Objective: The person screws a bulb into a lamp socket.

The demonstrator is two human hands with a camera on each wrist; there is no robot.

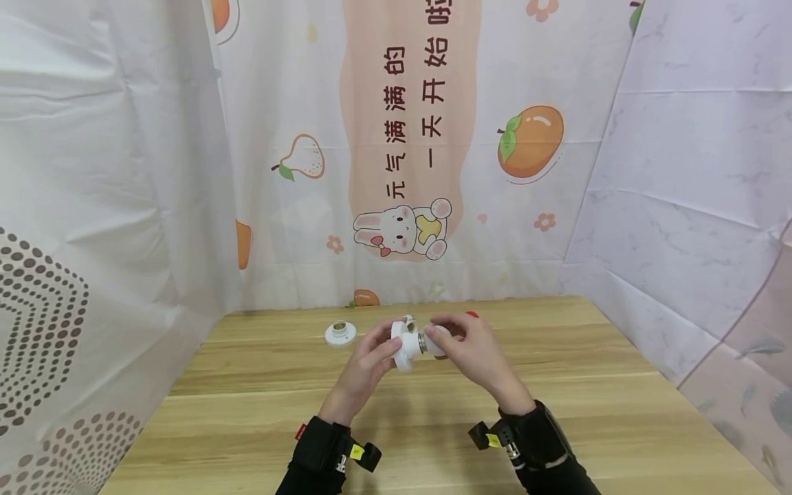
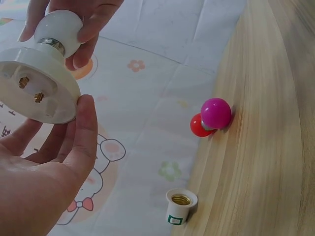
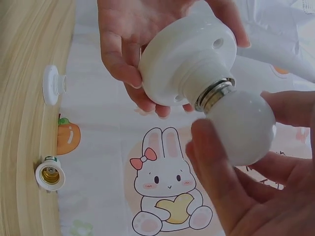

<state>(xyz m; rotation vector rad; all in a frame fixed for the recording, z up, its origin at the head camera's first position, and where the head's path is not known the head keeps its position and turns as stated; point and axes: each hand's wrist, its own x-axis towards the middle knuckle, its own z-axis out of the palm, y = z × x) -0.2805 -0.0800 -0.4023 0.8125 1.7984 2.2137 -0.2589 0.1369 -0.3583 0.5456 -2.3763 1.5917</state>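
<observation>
My left hand (image 1: pixel 370 354) grips a white round lamp holder (image 3: pixel 170 66) by its flange, raised over the table. In the left wrist view its underside shows two brass screws. My right hand (image 1: pixel 476 354) pinches a white light bulb (image 3: pixel 243 128) between thumb and fingers. The bulb's metal screw base sits partly in the holder's mouth, with some thread showing. In the head view, bulb and holder lie in line, tilted sideways, and the fingers cover part of both.
Another white lamp holder (image 1: pixel 340 337) stands at the table's back left. A small white socket (image 2: pixel 177 212) with a brass thread stands behind my hands. Magenta (image 2: pixel 215 113) and red (image 2: pixel 198 126) bulbs lie farther right. Printed curtains enclose the wooden table (image 1: pixel 260 412).
</observation>
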